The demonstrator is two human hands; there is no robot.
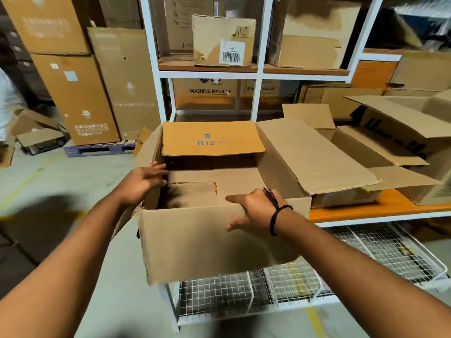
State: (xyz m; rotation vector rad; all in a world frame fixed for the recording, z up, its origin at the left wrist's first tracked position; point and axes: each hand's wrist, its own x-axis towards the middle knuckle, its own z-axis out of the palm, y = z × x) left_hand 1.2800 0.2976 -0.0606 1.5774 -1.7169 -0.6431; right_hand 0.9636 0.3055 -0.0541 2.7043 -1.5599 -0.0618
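A large open cardboard box sits at the left end of an orange shelf board, with its near part hanging past the edge. Its far flap, printed "R13", stands up, and the right flap lies folded outward. My left hand grips the top edge of the box's left wall, fingers curled over it. My right hand, with a black cord on the wrist, holds the near wall's rim, thumb inside and fingers on the outer face. Loose cardboard lies inside the box.
A second open box lies to the right on the same board. White rack posts and cartons stand behind. Wire mesh baskets sit below. Tall cartons stand on a blue pallet at left, beside the concrete floor.
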